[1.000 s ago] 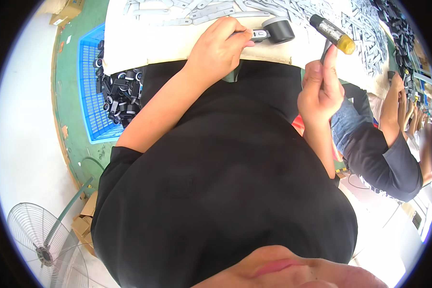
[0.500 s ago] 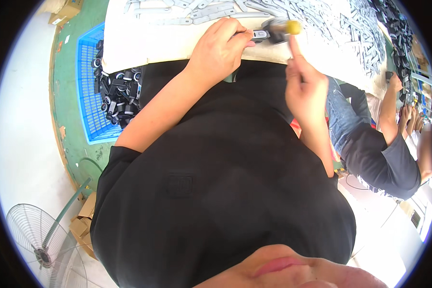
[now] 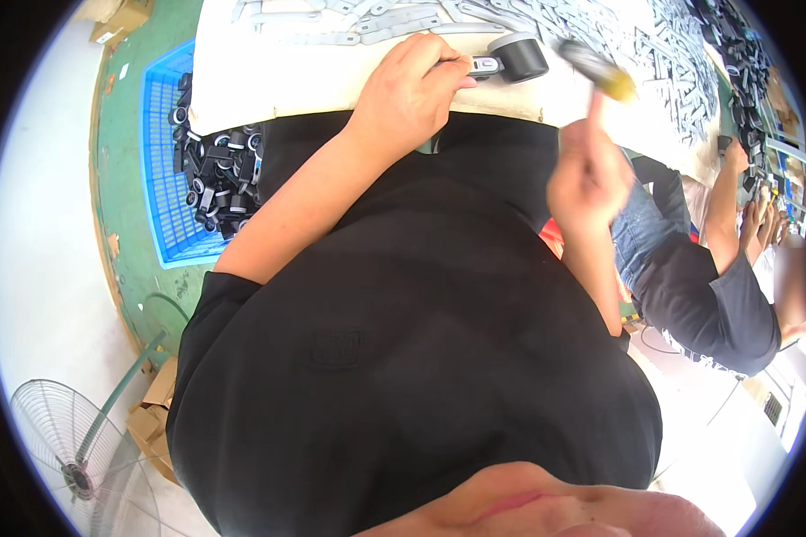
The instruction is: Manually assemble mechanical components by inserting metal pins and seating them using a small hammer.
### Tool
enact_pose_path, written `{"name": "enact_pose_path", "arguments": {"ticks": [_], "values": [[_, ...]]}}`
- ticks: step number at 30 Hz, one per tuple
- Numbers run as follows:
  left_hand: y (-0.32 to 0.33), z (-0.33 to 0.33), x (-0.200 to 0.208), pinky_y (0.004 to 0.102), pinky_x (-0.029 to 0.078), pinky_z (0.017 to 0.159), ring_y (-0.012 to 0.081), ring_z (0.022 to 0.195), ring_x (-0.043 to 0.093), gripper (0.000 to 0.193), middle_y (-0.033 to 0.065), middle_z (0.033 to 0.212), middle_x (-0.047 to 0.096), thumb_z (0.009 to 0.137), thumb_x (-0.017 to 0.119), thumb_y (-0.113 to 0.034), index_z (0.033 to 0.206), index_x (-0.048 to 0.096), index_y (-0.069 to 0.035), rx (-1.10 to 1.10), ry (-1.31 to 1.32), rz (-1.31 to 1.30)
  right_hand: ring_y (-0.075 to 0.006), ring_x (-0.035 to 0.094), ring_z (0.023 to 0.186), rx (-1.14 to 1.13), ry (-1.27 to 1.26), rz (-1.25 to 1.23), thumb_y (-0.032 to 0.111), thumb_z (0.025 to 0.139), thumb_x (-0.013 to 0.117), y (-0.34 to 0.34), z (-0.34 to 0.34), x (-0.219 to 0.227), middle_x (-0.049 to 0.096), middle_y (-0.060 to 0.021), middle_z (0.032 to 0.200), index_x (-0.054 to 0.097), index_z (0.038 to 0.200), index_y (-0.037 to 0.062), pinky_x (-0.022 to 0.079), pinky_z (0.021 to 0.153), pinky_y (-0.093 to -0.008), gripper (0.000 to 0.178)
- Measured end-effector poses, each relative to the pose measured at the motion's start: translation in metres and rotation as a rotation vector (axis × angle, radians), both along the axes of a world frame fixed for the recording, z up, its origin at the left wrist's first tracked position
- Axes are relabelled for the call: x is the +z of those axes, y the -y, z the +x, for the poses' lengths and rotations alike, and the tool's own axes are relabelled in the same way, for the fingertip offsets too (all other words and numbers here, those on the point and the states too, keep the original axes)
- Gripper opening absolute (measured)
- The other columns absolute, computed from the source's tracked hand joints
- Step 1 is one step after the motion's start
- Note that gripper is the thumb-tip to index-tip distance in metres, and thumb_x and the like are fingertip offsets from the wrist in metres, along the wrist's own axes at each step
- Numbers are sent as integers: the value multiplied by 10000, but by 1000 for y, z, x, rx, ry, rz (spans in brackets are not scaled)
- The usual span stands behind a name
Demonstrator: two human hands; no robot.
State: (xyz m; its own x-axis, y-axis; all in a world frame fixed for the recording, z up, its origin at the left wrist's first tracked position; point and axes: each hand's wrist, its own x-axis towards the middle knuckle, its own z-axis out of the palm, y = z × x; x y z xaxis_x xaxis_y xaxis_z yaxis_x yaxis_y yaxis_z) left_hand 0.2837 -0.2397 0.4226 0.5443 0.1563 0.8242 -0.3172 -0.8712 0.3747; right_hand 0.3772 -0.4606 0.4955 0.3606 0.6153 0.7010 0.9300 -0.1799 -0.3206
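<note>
My left hand [image 3: 408, 97] is closed around the handle of a black scoop-like part [image 3: 523, 59]. A grey strip shows on that handle, and the round black head sticks out to the right, lying on the pale table cover. My right hand [image 3: 589, 175], smeared by motion, is wrapped round the thin handle of a small hammer [image 3: 595, 70]. The hammer's head is blurred, dark at one end and yellow at the other. It hangs in the air to the right of the black head, apart from it.
Many loose grey strips [image 3: 394, 20] cover the far part of the table [image 3: 295, 80]. A blue basket [image 3: 155, 170] at the left holds black parts. A fan [image 3: 79, 479] and cardboard boxes [image 3: 152, 416] stand lower left. Another person [image 3: 703, 286] works at the right.
The hammer and my right hand have moved right, away from the black round head, which is now uncovered. My left hand and the part have stayed in place.
</note>
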Motion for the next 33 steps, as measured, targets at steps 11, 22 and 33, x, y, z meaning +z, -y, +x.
{"name": "enact_pose_path", "arguments": {"ticks": [11, 22, 33], "values": [[-1, -1, -1, 389, 559, 709, 292, 839, 668, 226, 101, 937, 657, 778, 838, 8, 972, 724, 27, 33, 15, 13, -445, 688, 750, -30, -257, -381, -132, 895, 606, -12, -2, -1, 698, -262, 891, 681, 1392, 39, 570, 707, -421, 531], [-2, -1, -3, 396, 555, 712, 297, 840, 660, 228, 109, 934, 651, 786, 838, -11, 973, 717, 33, 46, 3, 16, -73, 390, 620, -36, -342, -308, -2, 1029, 596, -21, 7, 8, 470, -76, 673, 638, 1471, 111, 399, 585, -255, 459], [-3, -1, -3, 390, 547, 707, 291, 825, 649, 214, 103, 920, 646, 781, 831, 3, 959, 717, 35, 58, 20, 19, -45, 472, 615, -99, -240, -108, -15, 1043, 577, -14, 8, 3, 596, -7, 721, 590, 1508, 35, 453, 620, -209, 468]]}}
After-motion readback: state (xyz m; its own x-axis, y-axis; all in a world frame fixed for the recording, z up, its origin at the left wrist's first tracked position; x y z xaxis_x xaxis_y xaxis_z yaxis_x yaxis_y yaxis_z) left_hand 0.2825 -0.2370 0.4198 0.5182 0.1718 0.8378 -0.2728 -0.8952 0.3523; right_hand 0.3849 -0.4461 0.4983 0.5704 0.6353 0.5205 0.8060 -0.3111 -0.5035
